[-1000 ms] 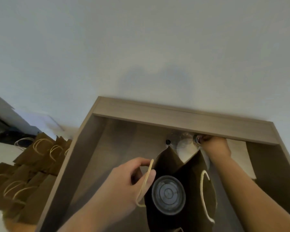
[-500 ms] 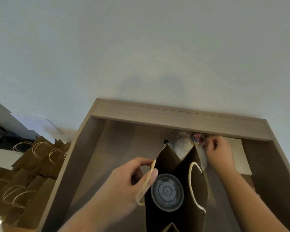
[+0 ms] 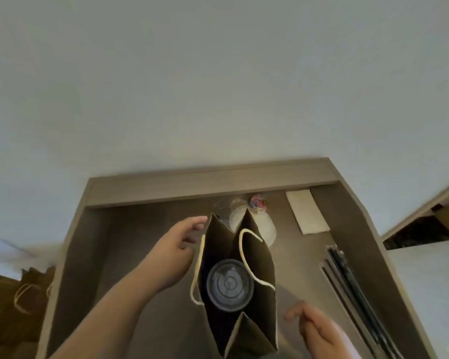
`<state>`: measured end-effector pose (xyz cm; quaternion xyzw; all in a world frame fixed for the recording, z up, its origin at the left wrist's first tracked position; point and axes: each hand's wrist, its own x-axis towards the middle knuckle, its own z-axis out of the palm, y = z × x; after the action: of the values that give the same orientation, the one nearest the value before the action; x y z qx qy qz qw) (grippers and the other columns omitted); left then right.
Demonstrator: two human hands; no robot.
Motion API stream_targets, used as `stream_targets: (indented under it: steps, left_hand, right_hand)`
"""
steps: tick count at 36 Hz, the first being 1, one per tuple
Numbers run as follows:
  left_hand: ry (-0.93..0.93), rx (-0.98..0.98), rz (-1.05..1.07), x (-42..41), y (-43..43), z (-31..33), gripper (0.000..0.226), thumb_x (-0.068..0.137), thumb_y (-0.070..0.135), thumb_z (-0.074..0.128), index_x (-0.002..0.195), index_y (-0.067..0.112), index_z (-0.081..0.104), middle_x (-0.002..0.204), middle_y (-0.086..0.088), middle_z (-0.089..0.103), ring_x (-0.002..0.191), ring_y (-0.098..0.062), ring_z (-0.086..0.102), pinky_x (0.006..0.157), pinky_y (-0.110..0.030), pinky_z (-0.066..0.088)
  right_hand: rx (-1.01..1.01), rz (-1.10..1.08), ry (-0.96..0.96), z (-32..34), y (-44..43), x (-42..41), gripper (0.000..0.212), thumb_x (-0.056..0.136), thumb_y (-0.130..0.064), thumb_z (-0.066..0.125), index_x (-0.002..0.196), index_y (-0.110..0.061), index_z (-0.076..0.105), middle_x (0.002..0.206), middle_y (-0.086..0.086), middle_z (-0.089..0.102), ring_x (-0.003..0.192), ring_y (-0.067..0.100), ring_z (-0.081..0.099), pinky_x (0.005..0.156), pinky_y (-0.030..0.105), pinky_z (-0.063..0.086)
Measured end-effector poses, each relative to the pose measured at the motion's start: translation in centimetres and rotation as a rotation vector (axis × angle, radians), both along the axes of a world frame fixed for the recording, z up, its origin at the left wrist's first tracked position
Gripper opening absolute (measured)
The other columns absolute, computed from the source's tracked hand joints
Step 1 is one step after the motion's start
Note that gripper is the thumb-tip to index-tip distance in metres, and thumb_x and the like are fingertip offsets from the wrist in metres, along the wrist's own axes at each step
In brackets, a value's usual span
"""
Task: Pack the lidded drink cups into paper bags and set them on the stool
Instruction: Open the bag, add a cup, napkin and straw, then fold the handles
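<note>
A brown paper bag (image 3: 259, 257) with cream rope handles stands open on the wooden table (image 3: 145, 255). Inside it sits a drink cup with a clear round lid (image 3: 229, 285), seen from above. My left hand (image 3: 175, 251) hovers beside the bag's left wall with fingers relaxed, no longer holding the handle. My right hand (image 3: 318, 330) is low at the bag's right near corner, fingers loosely bent, holding nothing. Behind the bag lie more clear cups or lids (image 3: 259, 224), partly hidden by it.
A small patterned round object (image 3: 257, 203) and a white folded napkin (image 3: 307, 211) lie near the table's raised back ledge. Dark straws (image 3: 353, 288) lie along the right side. Several brown paper bags (image 3: 13, 307) are heaped at the far left.
My left hand has let go of the bag's handle and opened. My right hand has drawn back from the items behind the bag to the near right. The view has shifted right.
</note>
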<state>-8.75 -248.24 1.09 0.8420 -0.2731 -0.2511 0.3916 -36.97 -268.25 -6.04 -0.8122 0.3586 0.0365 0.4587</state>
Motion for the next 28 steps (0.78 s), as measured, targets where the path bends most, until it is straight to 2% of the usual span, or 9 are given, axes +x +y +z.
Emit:
stream_targets:
  steps: [4,7,9,13,17,21,24,26,28]
  left_hand:
    - [0.048,-0.107,-0.034,0.6,-1.2,-0.2,0.040,0.098,0.016,0.068,0.115,0.052,0.073,0.113,0.023,0.076,0.103,0.006,0.070,0.086,-0.021,0.051]
    - [0.006,-0.151,0.052,0.7,-1.3,0.0,0.027,0.094,0.035,0.062,0.111,0.052,0.074,0.106,0.030,0.076,0.098,0.013,0.068,0.082,-0.025,0.050]
    - [-0.052,-0.151,0.098,0.6,-1.1,0.3,0.028,0.094,0.036,0.058,0.110,0.055,0.072,0.104,0.034,0.073,0.097,0.016,0.065,0.080,-0.026,0.050]
    - [-0.068,-0.157,0.116,-0.5,-0.5,1.1,0.042,0.104,0.017,0.057,0.107,0.056,0.071,0.104,0.032,0.073,0.098,0.013,0.065,0.083,-0.027,0.051]
    - [-0.056,-0.144,0.143,-2.3,0.6,2.0,0.032,0.107,0.020,0.055,0.110,0.046,0.073,0.104,0.029,0.074,0.101,0.006,0.067,0.080,-0.024,0.048]
    - [-0.021,-0.120,0.215,-4.4,1.4,2.7,0.027,0.106,0.022,0.056,0.115,0.041,0.073,0.107,0.022,0.076,0.104,0.001,0.068,0.087,-0.031,0.053]
    - [0.035,-0.163,0.255,-6.2,1.9,3.5,0.025,0.108,0.033,0.054,0.115,0.048,0.071,0.110,0.025,0.075,0.103,0.006,0.068,0.092,-0.034,0.054]
    - [0.055,-0.205,0.271,-7.4,2.0,4.2,0.020,0.105,0.052,0.052,0.117,0.056,0.067,0.113,0.026,0.074,0.103,0.009,0.066,0.088,-0.032,0.053]
    - [0.056,-0.216,0.281,-8.5,2.0,4.8,0.033,0.096,0.075,0.048,0.122,0.060,0.061,0.115,0.028,0.072,0.103,0.011,0.066,0.085,-0.029,0.052]
  right_hand:
    - [-0.055,-0.156,0.035,-0.4,0.1,-0.4,0.030,0.096,-0.015,0.065,0.080,-0.038,0.074,0.082,-0.010,0.075,0.079,-0.002,0.066,0.077,0.012,0.048]
    - [-0.161,-0.175,0.074,-0.8,-1.4,0.5,0.013,0.097,-0.027,0.063,0.088,-0.035,0.069,0.074,-0.004,0.071,0.070,0.007,0.066,0.075,0.030,0.055]
    - [-0.197,-0.138,0.114,-1.2,-2.4,2.1,0.009,0.102,-0.031,0.057,0.101,-0.034,0.066,0.079,-0.002,0.072,0.080,0.014,0.070,0.078,0.039,0.059]
    - [-0.202,-0.061,0.142,-3.4,-2.8,5.7,0.011,0.106,-0.029,0.053,0.112,-0.034,0.061,0.099,-0.008,0.068,0.094,0.010,0.069,0.092,0.039,0.059]
    - [-0.448,0.010,0.143,-5.5,-2.9,7.7,0.011,0.101,-0.028,0.054,0.110,-0.033,0.056,0.111,-0.008,0.056,0.095,0.012,0.061,0.084,0.036,0.059]
    - [-0.399,0.065,0.172,-5.3,-3.3,8.3,0.039,0.103,-0.036,0.055,0.141,-0.032,0.050,0.138,0.000,0.045,0.111,0.018,0.062,0.090,0.033,0.057]
    - [-0.346,0.177,0.261,-3.6,-5.9,9.2,0.052,0.104,-0.040,0.055,0.154,-0.033,0.040,0.150,0.007,0.037,0.122,0.024,0.058,0.092,0.034,0.051]
    - [-0.391,0.213,0.235,-2.2,-9.0,10.6,0.048,0.106,-0.033,0.052,0.153,-0.027,0.046,0.148,0.010,0.045,0.119,0.027,0.060,0.095,0.038,0.053]
    - [-0.440,0.133,0.157,-1.1,-12.8,12.8,0.039,0.105,-0.026,0.051,0.143,-0.022,0.060,0.132,0.011,0.062,0.107,0.028,0.066,0.094,0.045,0.057]
